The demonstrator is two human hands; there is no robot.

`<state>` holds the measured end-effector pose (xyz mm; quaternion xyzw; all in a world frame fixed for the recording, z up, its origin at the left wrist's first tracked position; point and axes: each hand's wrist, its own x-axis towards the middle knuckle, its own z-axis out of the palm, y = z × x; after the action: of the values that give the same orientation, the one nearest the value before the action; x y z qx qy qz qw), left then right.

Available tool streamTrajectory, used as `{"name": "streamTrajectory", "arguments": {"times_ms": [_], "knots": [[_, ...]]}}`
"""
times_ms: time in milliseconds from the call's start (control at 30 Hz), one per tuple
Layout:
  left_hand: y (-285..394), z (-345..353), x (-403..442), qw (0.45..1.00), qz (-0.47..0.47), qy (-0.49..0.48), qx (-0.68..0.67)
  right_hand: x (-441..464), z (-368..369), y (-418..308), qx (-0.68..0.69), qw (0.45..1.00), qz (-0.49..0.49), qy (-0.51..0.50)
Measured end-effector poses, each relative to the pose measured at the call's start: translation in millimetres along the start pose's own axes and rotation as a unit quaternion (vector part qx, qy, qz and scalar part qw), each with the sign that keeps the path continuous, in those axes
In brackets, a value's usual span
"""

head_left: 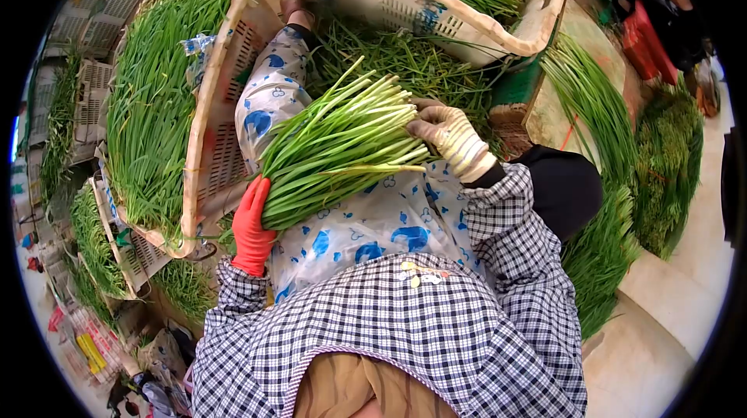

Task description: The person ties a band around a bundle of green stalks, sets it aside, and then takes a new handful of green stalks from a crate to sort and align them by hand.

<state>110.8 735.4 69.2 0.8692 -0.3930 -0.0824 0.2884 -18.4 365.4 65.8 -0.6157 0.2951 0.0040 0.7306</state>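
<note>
A thick bunch of garlic chives (342, 146) lies across my lap, its pale stem ends pointing right and its green leaves to the left. My left hand (253, 227), in a red glove, is closed around the leafy side, and the bunch hides part of its fingers. At the stem ends is my right hand (455, 138), in a striped cream glove with darkened fingertips. Its thumb and fingers are pinched together on a few stems at the edge of the bunch. Under the chives, a clear plastic apron with blue prints (366, 235) covers my legs.
A crate full of chives (226, 83) stands at my left. Another long crate (467, 21) with chives is ahead. Loose trimmings (397, 56) cover the floor between them. More chives (595, 99) lie on a board at my right. Another person's red item (648, 43) shows at upper right.
</note>
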Motion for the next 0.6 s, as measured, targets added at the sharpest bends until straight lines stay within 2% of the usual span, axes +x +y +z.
{"name": "streamTrajectory", "arguments": {"times_ms": [33,100,167,200,233,300,333,433,467,500,567,600], "knots": [[0,0,0,1.000,-0.005,-0.007,0.005,-3,1,-1,-0.049,0.998,-0.028,0.020],[-2,2,0,1.000,-0.001,-0.001,0.004,-8,2,-5,-0.052,0.998,0.010,0.017],[-2,4,0,1.000,0.006,0.005,0.003,-9,7,-5,0.017,0.999,0.028,0.040],[-2,4,1,1.000,0.008,0.006,0.005,-6,7,-3,0.026,0.997,0.071,0.031],[-2,3,1,1.000,0.010,0.007,0.009,-8,9,-1,0.026,0.997,0.071,0.030],[-1,2,1,1.000,0.005,0.006,0.014,-13,18,0,0.059,0.998,0.000,0.032],[-1,1,0,1.000,0.002,0.003,0.015,-13,15,3,0.094,0.995,0.014,-0.008],[0,1,1,1.000,0.003,0.001,0.009,-17,13,-6,0.075,0.997,0.026,0.004],[0,1,1,1.000,0.002,0.001,0.009,-17,8,-1,0.085,0.995,-0.047,0.013],[1,1,2,1.000,0.000,0.003,0.005,-20,5,-10,0.051,0.994,-0.076,0.051],[1,1,2,1.000,-0.006,0.009,0.003,-20,-13,-17,0.091,0.984,-0.137,0.071],[1,1,2,1.000,-0.007,0.006,0.001,-16,-32,-24,0.214,0.960,-0.178,0.029]]}}
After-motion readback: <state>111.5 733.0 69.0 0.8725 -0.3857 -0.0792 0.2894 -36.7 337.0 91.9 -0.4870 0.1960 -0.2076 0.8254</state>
